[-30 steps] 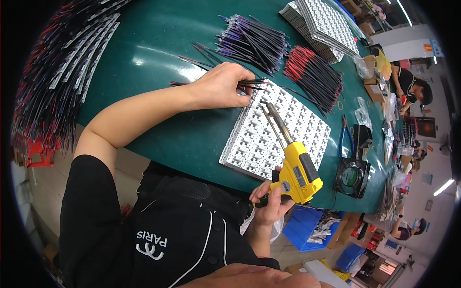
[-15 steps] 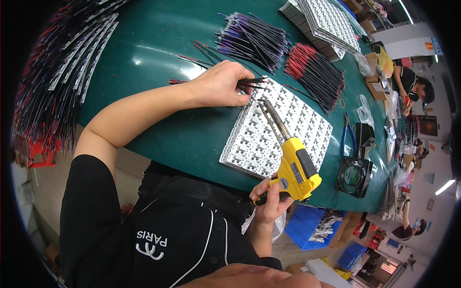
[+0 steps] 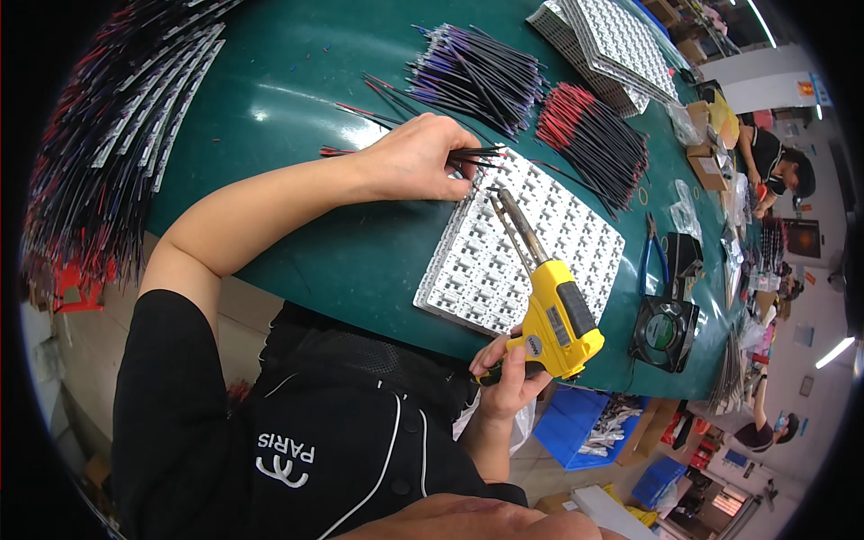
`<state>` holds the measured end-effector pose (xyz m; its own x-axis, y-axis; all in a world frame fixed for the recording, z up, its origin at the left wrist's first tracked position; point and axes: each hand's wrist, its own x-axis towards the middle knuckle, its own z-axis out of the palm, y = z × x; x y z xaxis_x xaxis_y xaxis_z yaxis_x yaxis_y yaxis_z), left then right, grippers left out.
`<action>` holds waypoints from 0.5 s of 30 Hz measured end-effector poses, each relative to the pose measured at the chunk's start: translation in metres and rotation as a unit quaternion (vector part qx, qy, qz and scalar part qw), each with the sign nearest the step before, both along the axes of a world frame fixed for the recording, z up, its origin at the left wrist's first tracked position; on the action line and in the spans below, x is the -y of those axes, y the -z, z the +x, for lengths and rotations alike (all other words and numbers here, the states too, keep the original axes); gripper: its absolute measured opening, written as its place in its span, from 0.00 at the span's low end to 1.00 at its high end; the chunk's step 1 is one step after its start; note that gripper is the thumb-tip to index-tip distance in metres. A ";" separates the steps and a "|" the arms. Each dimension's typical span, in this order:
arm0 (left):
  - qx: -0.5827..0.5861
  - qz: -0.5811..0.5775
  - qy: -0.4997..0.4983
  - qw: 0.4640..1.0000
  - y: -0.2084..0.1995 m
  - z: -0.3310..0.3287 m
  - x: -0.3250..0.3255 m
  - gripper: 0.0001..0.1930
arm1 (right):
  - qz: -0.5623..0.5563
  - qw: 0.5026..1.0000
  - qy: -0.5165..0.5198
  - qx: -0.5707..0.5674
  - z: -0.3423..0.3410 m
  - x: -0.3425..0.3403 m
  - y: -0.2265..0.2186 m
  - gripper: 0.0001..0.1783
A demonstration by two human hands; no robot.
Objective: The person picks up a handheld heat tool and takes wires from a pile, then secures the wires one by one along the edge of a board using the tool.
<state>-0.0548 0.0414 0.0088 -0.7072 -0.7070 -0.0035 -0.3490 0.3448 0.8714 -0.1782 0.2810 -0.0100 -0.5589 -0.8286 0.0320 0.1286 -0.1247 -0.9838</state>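
Observation:
My left hand [image 3: 416,162] is closed on a few thin black wires [image 3: 477,155], whose ends reach over the far left corner of a white panel [image 3: 576,229] set with rows of small parts. Red tips of the wires stick out behind the wrist. A yellow soldering gun [image 3: 560,324] is gripped by its handle in my right hand [image 3: 515,373], at the panel's near edge. Its long metal tip points away from me over the panel, close to my left fingertips. Whether the tip touches a wire or the panel I cannot tell.
On the green table [image 3: 360,261] lie a purple-ended wire bundle [image 3: 477,79] and a red-ended one [image 3: 598,144]. White panels [image 3: 621,45] are stacked behind. Blue-handled pliers [image 3: 652,256] and a black fan [image 3: 664,333] stand right. Many wires [image 3: 99,153] cover the left. A blue bin [image 3: 569,432] sits below.
Almost nothing differs. The whole scene has shifted very slightly in view; both hands keep their grip on the wires and the soldering gun.

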 end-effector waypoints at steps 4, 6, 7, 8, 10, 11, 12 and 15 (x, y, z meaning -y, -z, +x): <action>0.004 -0.005 0.002 1.000 0.000 0.000 0.001 0.09 | 0.004 1.000 -0.008 0.002 0.000 -0.001 -0.001 0.15; 0.005 -0.009 0.001 1.000 -0.002 0.000 0.000 0.09 | 0.010 1.000 -0.012 0.005 0.001 -0.001 -0.001 0.15; 0.005 -0.009 0.000 1.000 -0.003 0.001 0.001 0.09 | 0.012 1.000 -0.014 0.006 0.001 -0.001 -0.001 0.15; 0.008 -0.010 0.000 1.000 -0.002 0.001 0.001 0.09 | 0.014 1.000 -0.014 0.005 0.001 -0.001 0.000 0.15; 0.012 -0.012 0.001 1.000 -0.003 0.000 0.002 0.09 | 0.017 1.000 -0.020 -0.008 0.000 -0.002 0.000 0.15; 0.014 -0.011 0.001 1.000 -0.002 0.000 0.001 0.09 | 0.020 0.999 -0.027 -0.021 0.000 -0.002 0.001 0.16; 0.017 -0.009 0.001 1.000 -0.002 0.000 0.001 0.09 | 0.020 0.999 -0.027 -0.022 0.001 -0.001 -0.001 0.16; 0.009 -0.008 0.001 1.000 -0.001 0.000 0.001 0.09 | 0.005 0.998 -0.009 -0.060 0.003 0.000 -0.005 0.20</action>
